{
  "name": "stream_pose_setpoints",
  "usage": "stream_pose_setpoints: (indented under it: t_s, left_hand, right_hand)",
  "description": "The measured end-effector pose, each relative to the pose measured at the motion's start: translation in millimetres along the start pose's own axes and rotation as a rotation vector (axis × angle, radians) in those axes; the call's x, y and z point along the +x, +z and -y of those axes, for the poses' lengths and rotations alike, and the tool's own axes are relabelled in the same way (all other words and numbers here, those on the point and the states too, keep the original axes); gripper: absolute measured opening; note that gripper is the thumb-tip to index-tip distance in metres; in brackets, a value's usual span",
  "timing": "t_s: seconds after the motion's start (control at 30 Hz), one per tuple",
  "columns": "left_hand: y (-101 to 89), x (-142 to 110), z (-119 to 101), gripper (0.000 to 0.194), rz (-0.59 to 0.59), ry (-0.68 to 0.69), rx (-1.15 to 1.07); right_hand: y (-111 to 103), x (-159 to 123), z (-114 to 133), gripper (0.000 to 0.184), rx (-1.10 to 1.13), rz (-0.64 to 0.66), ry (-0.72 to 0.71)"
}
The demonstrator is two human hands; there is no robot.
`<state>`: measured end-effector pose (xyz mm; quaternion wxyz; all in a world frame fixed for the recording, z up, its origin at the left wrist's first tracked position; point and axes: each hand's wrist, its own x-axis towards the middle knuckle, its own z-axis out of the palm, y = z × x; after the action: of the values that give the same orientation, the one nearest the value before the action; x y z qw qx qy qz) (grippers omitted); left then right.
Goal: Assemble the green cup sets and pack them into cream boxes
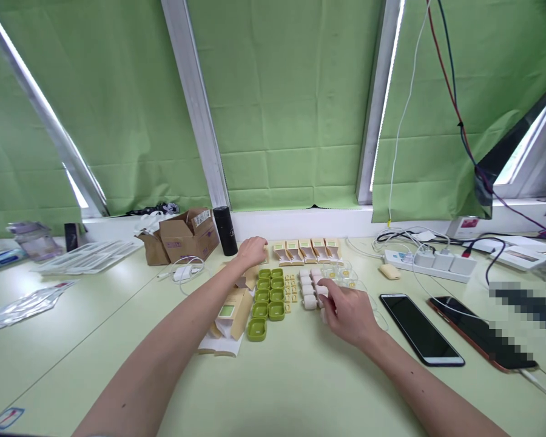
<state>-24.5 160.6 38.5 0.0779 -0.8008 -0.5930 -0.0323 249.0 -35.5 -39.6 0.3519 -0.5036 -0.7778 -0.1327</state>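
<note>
A phone with a white edge (421, 331) lies at four o'clock from the green cups (257, 329), and a phone with an orange edge (480, 334) lies just beside it, farther right. The green cups stand in two lines near the middle of the table (300, 388). Cream boxes with white flaps (227, 311) sit close to them, between eight and nine o'clock, partly under the left arm. At three o'clock, little yellow bits (290, 290) are in lines just beside the cups, and white lumps (309, 301) come next. The right hand (352, 312) is over the edge of those lumps, its thumb and pointing finger bent, with a small gap between them. Clear plastic bits (343, 273) are past it, at two o'clock. The left hand (252, 250) is at eleven o'clock with its fingers curled in, right by the left end of a row of cream boxes (306, 253) that stands at one o'clock. The fingertips are small and partly hidden, so I cannot tell if either hand has hold of anything. A white power strip (430, 266) is at two o'clock, well apart. Farther back, a black bottle (225, 230) stands upright at eleven, near a brown box (188, 237) at ten. Green blinds (295, 103) hang at twelve.
</note>
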Motion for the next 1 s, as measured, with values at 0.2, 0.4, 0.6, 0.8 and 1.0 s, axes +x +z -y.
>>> stream_pose_setpoints:
  t_s: [0.2,0.4,0.6,0.8,1.0]
  left_hand:
    - [14.6,-10.9,-6.0,0.038,0.121,-0.019,0.011]
    - [21.0,-8.6,-6.0,0.038,0.124,-0.012,-0.016]
    - [26.9,-0.6,-6.1,0.038,0.099,-0.034,-0.066]
    - [25.1,4.8,-12.0,0.038,0.115,-0.065,-0.109]
    - [18.7,3.2,-15.1,0.039,0.121,-0.054,-0.136]
  right_hand:
    - [1.1,-0.8,1.1,0.024,0.011,-0.009,-0.008]
    - [0.1,-0.6,2.6,0.024,0.021,0.000,-0.005]
    - [0.1,-0.8,4.9,0.024,0.023,0.003,-0.008]
    - [-0.9,-0.4,6.0,0.023,0.008,0.020,-0.008]
    - [-1.8,-0.3,7.0,0.022,0.000,0.016,-0.011]
